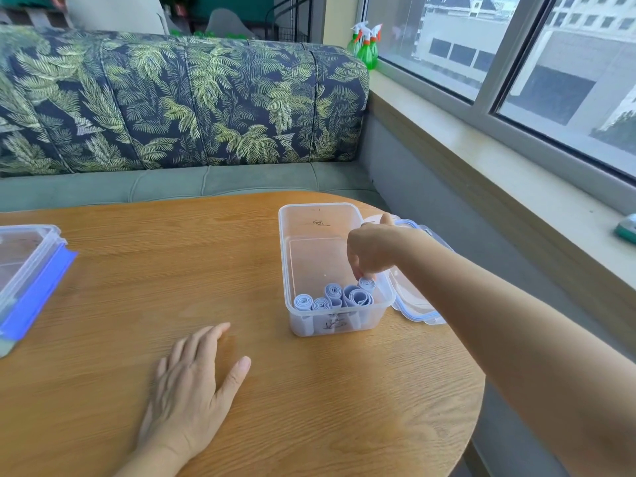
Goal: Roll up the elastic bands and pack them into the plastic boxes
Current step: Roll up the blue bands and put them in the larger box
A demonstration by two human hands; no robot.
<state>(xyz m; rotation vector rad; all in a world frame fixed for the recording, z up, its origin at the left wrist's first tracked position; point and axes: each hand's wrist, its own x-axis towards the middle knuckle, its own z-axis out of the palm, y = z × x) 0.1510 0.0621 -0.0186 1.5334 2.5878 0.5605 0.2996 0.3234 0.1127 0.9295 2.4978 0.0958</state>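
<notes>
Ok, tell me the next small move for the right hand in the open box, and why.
Probably release the rolled band and lift the right hand out of the plastic box. The hand pinches that roll, which already stands at the box's near end beside the other rolls; the left hand rests flat on the table.

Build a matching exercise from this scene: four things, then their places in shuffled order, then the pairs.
1. left hand
2. right hand
3. loose lid
4. spray bottles

A. on the window sill
B. in the open box, pinching a rolled band
C. flat on the table
D. on the table, right of the open box

Pairs: 1-C, 2-B, 3-D, 4-A
</notes>
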